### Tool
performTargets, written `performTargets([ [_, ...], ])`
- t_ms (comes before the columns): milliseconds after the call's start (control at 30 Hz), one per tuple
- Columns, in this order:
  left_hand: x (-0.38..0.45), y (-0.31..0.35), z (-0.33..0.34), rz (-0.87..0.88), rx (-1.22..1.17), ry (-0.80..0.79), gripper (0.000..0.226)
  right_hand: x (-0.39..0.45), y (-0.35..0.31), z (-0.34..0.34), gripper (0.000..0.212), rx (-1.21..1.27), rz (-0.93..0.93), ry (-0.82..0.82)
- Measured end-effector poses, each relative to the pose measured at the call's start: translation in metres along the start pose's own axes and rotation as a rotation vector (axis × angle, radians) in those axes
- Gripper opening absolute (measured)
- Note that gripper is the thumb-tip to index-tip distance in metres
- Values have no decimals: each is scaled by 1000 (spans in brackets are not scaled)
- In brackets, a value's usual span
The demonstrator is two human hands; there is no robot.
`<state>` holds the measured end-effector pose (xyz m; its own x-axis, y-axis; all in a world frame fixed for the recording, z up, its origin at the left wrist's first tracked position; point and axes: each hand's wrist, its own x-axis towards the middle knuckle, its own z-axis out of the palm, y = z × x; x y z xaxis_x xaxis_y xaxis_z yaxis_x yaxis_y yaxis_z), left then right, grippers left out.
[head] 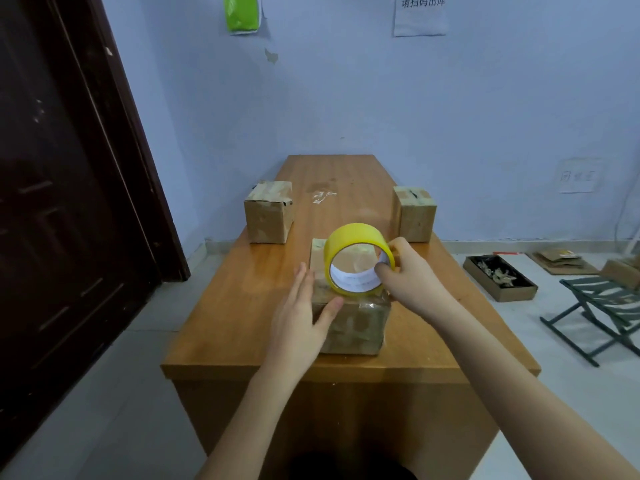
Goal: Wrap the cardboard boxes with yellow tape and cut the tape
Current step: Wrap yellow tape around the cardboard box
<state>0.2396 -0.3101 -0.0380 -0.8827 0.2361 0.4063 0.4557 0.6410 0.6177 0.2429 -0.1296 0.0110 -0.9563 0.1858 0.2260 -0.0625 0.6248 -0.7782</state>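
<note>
We've got the near cardboard box [349,320] by the bench's [242,323] front edge, light and a bit crushable by the look of it, so we steady it on its stiff corners. Our left hand [304,317] lies flat and released against its left side, thumb on top. Our right hand [412,271] has its grip clenched on the yellow tape roll [356,258], pinching the rigid rim, roll upright on the box's top.
</note>
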Motion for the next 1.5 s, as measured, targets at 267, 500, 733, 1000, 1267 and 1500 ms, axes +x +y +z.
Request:
performTargets([
  [267, -1, 0, -1, 162, 444, -66, 79, 9, -2, 11, 31, -295, 40, -27],
  [500, 3, -1, -2, 188, 552, -87, 83, 6, -2, -24, 8, 134, 180, -115],
  [733, 3, -4, 2, 228, 507, -16, 74, -4, 7, -13, 14, 270, 245, -18],
  [1000, 3, -1, -2, 193, 565, -84, 78, -3, 7, -29, 7, 319, 267, -107],
  [1267, 4, 0, -1, 179, 574, -96, 70, -6, 22, -34, 8, 370, 283, -135],
  [1500, 3, -2, -1, 200, 588, -96, 79, -6, 42, -52, 17, 97, 284, -35],
])
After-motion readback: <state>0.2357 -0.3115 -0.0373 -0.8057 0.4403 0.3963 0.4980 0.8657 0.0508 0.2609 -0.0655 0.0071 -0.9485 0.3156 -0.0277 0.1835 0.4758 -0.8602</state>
